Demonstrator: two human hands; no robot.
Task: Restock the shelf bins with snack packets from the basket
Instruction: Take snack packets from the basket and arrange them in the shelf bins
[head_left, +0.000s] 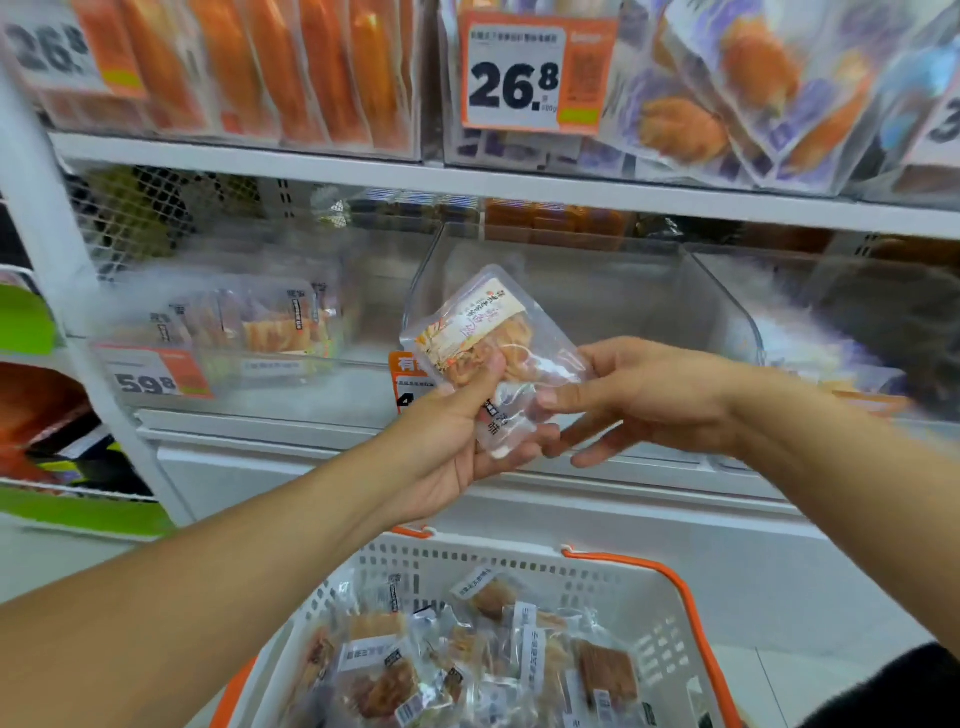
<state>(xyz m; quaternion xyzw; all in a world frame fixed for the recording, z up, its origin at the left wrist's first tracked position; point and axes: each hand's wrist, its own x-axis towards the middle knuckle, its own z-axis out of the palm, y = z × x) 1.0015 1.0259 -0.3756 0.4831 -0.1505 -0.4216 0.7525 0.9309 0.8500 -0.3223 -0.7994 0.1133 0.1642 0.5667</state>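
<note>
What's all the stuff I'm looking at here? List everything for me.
held packet: one, clear with beige label, in front of the middle bin
basket: one, white with orange handles, bottom centre
basket packets: many, clear, brownish snacks, inside the basket
middle bin: one, clear, looks empty
left bin: one, clear, holds a few packets
price tags: several, orange and white, on bin fronts
left hand: grips the packet
right hand: fingers touch the packet
</note>
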